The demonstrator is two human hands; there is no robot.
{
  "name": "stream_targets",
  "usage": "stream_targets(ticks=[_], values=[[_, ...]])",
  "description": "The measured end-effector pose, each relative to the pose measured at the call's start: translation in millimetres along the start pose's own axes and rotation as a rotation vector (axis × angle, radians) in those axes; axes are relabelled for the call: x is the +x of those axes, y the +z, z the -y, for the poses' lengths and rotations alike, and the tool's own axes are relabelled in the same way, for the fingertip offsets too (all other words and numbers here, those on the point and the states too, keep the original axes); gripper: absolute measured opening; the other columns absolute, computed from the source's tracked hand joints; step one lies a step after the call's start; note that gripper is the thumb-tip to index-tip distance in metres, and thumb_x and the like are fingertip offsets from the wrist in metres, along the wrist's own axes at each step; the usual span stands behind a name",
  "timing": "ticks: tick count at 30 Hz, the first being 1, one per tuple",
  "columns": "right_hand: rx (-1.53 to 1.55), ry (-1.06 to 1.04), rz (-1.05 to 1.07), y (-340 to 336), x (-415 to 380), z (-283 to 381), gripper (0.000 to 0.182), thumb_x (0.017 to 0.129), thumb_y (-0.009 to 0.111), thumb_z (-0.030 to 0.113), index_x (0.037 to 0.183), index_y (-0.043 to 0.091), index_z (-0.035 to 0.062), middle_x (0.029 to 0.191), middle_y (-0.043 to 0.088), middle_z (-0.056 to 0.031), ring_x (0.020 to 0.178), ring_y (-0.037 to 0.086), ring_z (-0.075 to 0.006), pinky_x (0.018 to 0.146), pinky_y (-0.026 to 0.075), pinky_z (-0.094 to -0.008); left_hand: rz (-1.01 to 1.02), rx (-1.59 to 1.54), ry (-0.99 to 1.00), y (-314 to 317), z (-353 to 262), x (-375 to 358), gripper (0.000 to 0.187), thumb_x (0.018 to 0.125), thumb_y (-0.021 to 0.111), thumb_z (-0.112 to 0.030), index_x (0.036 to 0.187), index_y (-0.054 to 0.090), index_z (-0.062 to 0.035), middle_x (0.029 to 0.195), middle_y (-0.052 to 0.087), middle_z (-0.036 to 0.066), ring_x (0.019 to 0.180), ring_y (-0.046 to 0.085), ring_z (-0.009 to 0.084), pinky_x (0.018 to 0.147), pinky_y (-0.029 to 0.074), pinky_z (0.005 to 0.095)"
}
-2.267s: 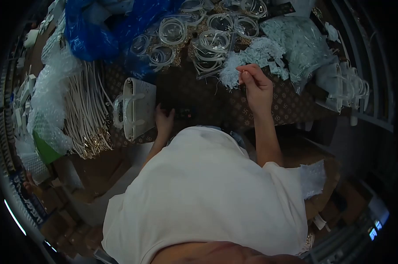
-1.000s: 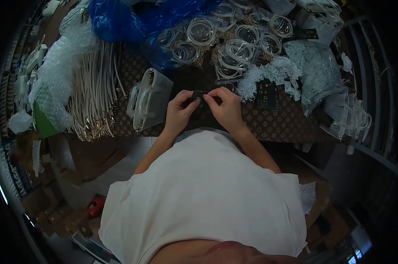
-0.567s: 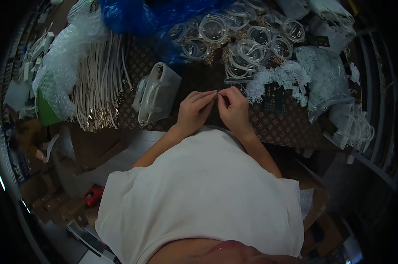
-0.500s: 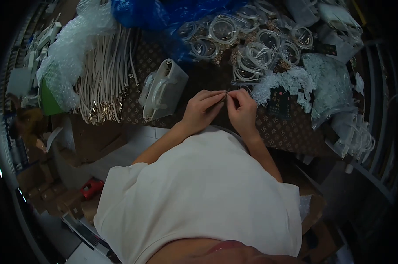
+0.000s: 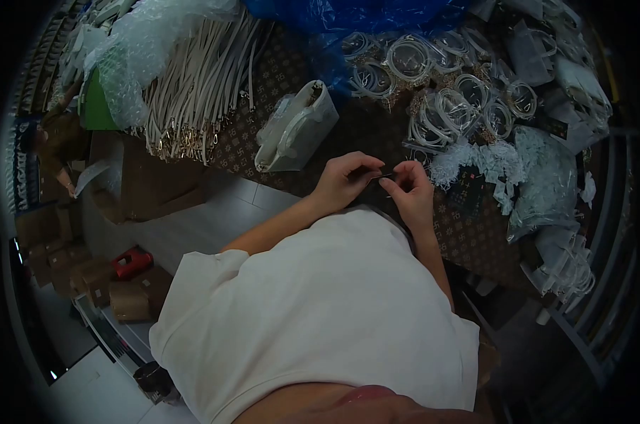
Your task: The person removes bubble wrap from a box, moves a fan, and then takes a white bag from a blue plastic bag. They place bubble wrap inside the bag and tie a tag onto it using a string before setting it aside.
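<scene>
My left hand and my right hand are close together over the front edge of the patterned brown table cover. Between their pinched fingertips is a thin dark strip, too small for me to name its kind. Both hands have their fingers closed on it. To the left of my left hand stands a white handbag, partly in clear wrapping. Just right of my right hand lie a dark printed card and a heap of white string tags.
Pale straps with gold clasps lie at back left beside bubble wrap. Coiled straps in clear bags and blue plastic fill the back. Another person is at far left. Cardboard boxes stand on the floor.
The view has shifted, so the table's things appear farther right. My fingertips have moved slightly apart, and the thin dark strip shows more clearly between them.
</scene>
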State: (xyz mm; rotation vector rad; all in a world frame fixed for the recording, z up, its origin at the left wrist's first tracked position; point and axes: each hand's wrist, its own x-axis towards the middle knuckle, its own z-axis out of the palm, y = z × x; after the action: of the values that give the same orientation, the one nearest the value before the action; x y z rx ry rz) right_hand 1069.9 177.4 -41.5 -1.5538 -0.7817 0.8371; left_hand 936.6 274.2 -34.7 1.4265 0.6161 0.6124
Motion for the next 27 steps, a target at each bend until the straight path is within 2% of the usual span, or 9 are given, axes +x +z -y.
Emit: stream_targets(ticks=[2,5,9,12,15,20,24,26,27], values=[[-0.070,0.027,0.124,0,3,2,0.015,0.076,0.066,0.008,0.085,0.056,0.0010,0.067,0.053,0.0009,0.059,0.046,-0.0046,0.054,0.038,-0.0186,0.021,0.575,0.365,-11,-7,2,0.016,0.075,0.059,0.005,0.091,0.058,-0.0003,0.083,0.059,0.010,0.071,0.059,0.0199,0.063,0.047,0.0267],[-0.130,-0.036,0.149,3,10,4,0.018,0.077,0.064,0.007,0.092,0.057,0.0007,0.066,0.055,-0.0006,0.059,0.047,-0.0046,0.054,0.039,-0.0191,-0.024,0.616,0.425,-20,-9,5,0.016,0.074,0.059,0.006,0.089,0.056,-0.0001,0.082,0.056,0.013,0.071,0.057,0.0269,0.062,0.047,0.0296],[-0.036,-0.120,0.173,20,19,6,0.021,0.077,0.063,0.005,0.096,0.058,0.0011,0.065,0.054,-0.0006,0.058,0.047,-0.0049,0.052,0.038,-0.0203,-0.087,0.527,0.329,-26,-10,-1,0.016,0.075,0.058,0.006,0.090,0.057,0.0000,0.083,0.056,0.012,0.072,0.057,0.0231,0.061,0.046,0.0290],[-0.059,-0.096,0.337,35,19,11,0.017,0.076,0.063,0.004,0.091,0.060,-0.0012,0.072,0.056,-0.0033,0.058,0.048,-0.0072,0.051,0.038,-0.0220,-0.158,0.365,0.228,-28,-13,-10,0.015,0.076,0.057,0.006,0.090,0.057,0.0001,0.082,0.056,0.010,0.073,0.057,0.0186,0.061,0.045,0.0277],[-0.081,-0.257,0.376,49,20,-2,0.014,0.075,0.064,0.005,0.086,0.062,-0.0015,0.069,0.054,-0.0033,0.058,0.047,-0.0072,0.051,0.038,-0.0222,-0.204,0.321,0.146,-31,-11,-21,0.015,0.078,0.056,0.006,0.091,0.059,-0.0009,0.084,0.055,0.007,0.077,0.052,0.0143,0.066,0.041,0.0227],[0.232,0.001,0.437,61,29,-22,0.011,0.077,0.064,0.008,0.081,0.063,-0.0025,0.068,0.055,-0.0017,0.061,0.049,-0.0071,0.054,0.039,-0.0230,-0.366,0.565,0.116,-52,-16,-49,0.013,0.077,0.057,0.005,0.088,0.060,-0.0006,0.081,0.057,0.011,0.070,0.057,0.0196,0.061,0.045,0.0269],[0.235,-0.007,0.386,90,45,-24,0.011,0.078,0.063,0.008,0.081,0.064,-0.0022,0.068,0.057,-0.0008,0.062,0.050,-0.0071,0.054,0.040,-0.0227,-0.534,0.748,0.139,-84,-14,-65,0.014,0.077,0.056,0.005,0.089,0.061,-0.0002,0.081,0.058,0.011,0.070,0.058,0.0229,0.061,0.046,0.0282],[0.218,-0.050,0.212,109,56,-22,0.011,0.078,0.064,0.009,0.081,0.064,-0.0021,0.067,0.058,-0.0028,0.061,0.051,-0.0074,0.055,0.040,-0.0215,-0.599,0.837,0.169,-103,-12,-61,0.019,0.079,0.055,0.004,0.096,0.061,-0.0008,0.091,0.061,0.011,0.076,0.060,0.0175,0.064,0.046,0.0244],[0.222,-0.058,0.216,117,59,-19,0.011,0.078,0.064,0.009,0.081,0.064,-0.0021,0.067,0.058,-0.0028,0.061,0.051,-0.0074,0.055,0.040,-0.0215,-0.606,0.843,0.175,-107,-11,-56,0.019,0.079,0.055,0.004,0.096,0.061,-0.0008,0.091,0.061,0.011,0.076,0.060,0.0175,0.064,0.046,0.0244]])
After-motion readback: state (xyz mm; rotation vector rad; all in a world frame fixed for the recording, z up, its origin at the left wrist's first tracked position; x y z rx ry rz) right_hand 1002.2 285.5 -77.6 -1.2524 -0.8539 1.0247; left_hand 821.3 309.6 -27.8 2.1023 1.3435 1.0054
